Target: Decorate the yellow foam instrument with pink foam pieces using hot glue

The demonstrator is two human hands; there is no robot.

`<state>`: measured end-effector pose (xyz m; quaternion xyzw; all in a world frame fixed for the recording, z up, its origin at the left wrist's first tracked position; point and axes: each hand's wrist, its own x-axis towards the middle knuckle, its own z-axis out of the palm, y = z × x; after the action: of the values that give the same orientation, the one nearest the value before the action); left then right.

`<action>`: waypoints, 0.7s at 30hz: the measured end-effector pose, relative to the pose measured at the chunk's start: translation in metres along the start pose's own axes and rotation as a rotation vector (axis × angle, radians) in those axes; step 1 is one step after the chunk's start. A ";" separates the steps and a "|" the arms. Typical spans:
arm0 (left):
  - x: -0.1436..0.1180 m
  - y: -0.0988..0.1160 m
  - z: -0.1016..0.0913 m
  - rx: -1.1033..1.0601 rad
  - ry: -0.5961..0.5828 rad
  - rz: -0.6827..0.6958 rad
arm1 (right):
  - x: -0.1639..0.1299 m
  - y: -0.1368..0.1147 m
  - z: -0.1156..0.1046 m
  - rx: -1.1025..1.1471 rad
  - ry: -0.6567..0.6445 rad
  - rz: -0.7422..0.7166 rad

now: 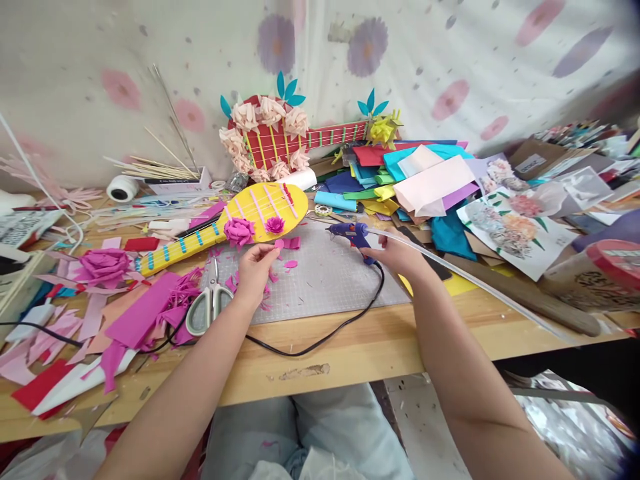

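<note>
My left hand (256, 267) pinches a small magenta paper piece (279, 245) between thumb and fingertips, over the grey cutting mat (320, 287). In my right hand (400, 255) is a blue glue gun (351, 232), its nozzle pointing left. A long clear glue stick (465, 275) runs out of its back toward the lower right. Just beyond my left hand lies a yellow paper guitar (265, 203) with a magenta paper rose (240, 231) and a smaller magenta flower (275, 225) on its body. Another magenta oval (291, 265) rests on the mat.
Grey-handled scissors (211, 300) lie left of the mat. The gun's black cord (320, 345) loops across the table front. Magenta paper (145, 310) is heaped at left, coloured paper (435, 177) at back right. A red paper guitar (270, 143) leans at the back.
</note>
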<state>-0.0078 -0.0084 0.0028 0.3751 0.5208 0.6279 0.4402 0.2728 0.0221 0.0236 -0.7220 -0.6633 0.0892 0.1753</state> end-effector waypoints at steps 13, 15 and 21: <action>-0.010 0.011 0.004 -0.100 -0.020 -0.144 | -0.023 -0.088 0.014 0.658 -0.570 -0.312; -0.009 0.011 0.004 -0.110 -0.011 -0.146 | -0.026 -0.110 0.024 0.861 -0.566 -0.242; -0.003 0.009 -0.001 -0.115 0.050 -0.163 | -0.023 -0.146 0.046 1.056 -0.510 -0.113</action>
<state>-0.0096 -0.0119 0.0118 0.2899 0.5235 0.6280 0.4975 0.1185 0.0142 0.0329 -0.4562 -0.5876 0.5688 0.3508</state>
